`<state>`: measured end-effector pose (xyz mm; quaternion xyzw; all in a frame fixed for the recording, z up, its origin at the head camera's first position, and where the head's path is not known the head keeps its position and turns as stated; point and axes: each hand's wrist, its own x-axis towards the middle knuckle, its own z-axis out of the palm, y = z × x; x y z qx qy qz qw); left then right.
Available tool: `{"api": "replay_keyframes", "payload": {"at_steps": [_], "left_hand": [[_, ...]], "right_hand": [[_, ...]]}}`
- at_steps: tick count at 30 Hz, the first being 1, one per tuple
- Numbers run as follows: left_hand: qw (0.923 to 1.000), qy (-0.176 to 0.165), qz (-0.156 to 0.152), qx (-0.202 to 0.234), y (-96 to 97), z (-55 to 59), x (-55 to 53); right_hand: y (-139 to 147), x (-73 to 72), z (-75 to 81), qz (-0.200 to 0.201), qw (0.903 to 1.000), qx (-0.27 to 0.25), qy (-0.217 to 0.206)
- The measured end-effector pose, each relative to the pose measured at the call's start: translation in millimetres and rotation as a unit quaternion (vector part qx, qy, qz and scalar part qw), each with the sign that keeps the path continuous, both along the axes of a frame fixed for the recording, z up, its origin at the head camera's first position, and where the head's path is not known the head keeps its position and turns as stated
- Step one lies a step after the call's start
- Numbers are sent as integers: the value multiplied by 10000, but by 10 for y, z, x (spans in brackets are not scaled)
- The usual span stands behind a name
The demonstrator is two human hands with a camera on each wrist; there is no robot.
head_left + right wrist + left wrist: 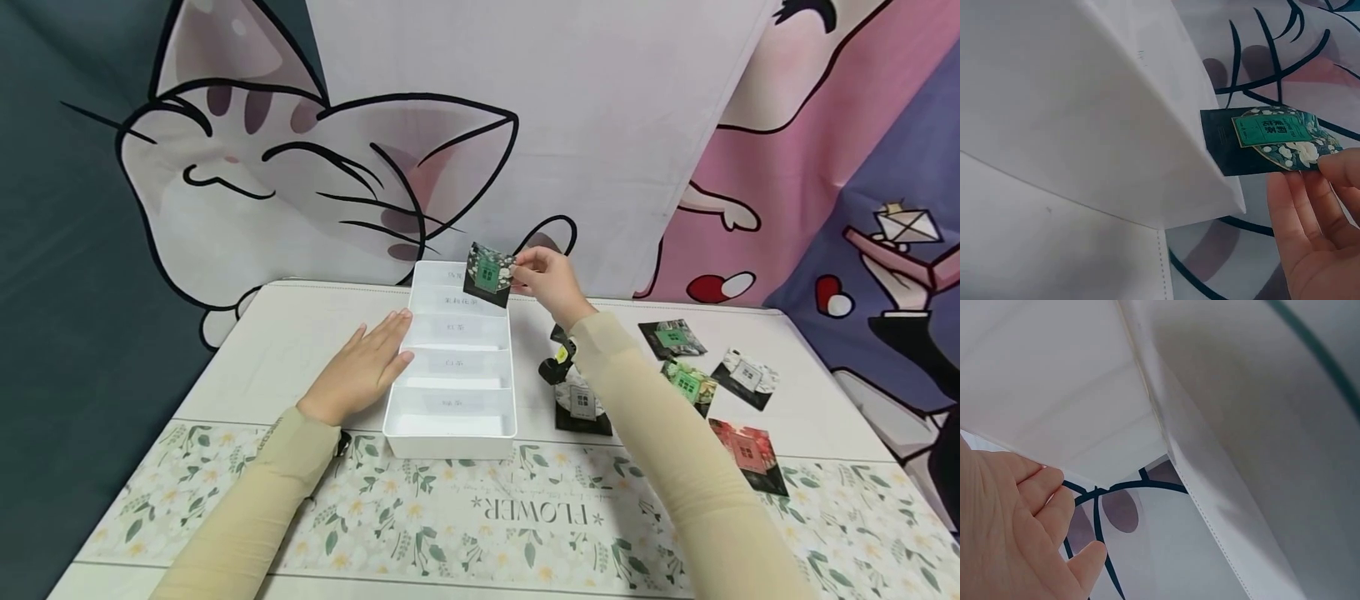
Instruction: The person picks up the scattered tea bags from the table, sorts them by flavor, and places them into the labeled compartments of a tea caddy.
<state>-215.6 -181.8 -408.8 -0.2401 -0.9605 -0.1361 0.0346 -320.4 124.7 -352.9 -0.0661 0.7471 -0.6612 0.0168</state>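
Note:
A white tray [450,448] with several labelled compartments stands lengthwise on the table. My left hand [360,367] lies along its left side, fingers extended, fingertips at the rim; the left wrist view also shows this hand [1029,519] beside the tray wall. Over the far end of the tray, my right hand [551,279] pinches a dark green tea sachet [487,273] by its right edge. The sachet is tilted, its floral front and green label showing. In the right wrist view, thumb and fingers grip one end of the sachet [1241,140], whose other end overlaps the tray's edge.
Right of the tray, partly behind my right forearm, lies a white-labelled sachet [582,406]. Farther right are a dark green sachet [671,337], a light green one [688,385], a white one [746,377] and a red one [748,454]. A cartoon curtain [600,125] hangs behind the table.

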Motion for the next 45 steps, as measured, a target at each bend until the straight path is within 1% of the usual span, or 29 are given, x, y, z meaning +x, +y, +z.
{"api": "replay_keyframes", "payload": {"at_steps": [7, 15, 20, 23, 27, 35, 45], "left_hand": [[10000, -13, 4, -12, 1, -6, -5], [10000, 7, -18, -3, 4, -2, 3], [10000, 21, -18, 28, 5, 5, 5], [10000, 25, -26, 42, 6, -4, 0], [10000, 20, -35, 48, 10, -19, -4], [10000, -17, -19, 69, 8, -22, -3], [10000, -1, 1, 59, -5, -16, 2]], "right_hand": [[-46, -26, -97, 25, 9983, 524, 246], [-49, -42, -183, -156, 9919, 1212, 357], [-32, -30, -212, -236, 9892, 1382, 431], [-4, 0, -212, -256, 9891, 1397, 380], [78, 30, -213, -288, 9899, 1372, 213], [360, 8, -277, -319, 9915, 1264, -7], [760, 15, -353, -500, 9859, 1582, -218]]}}
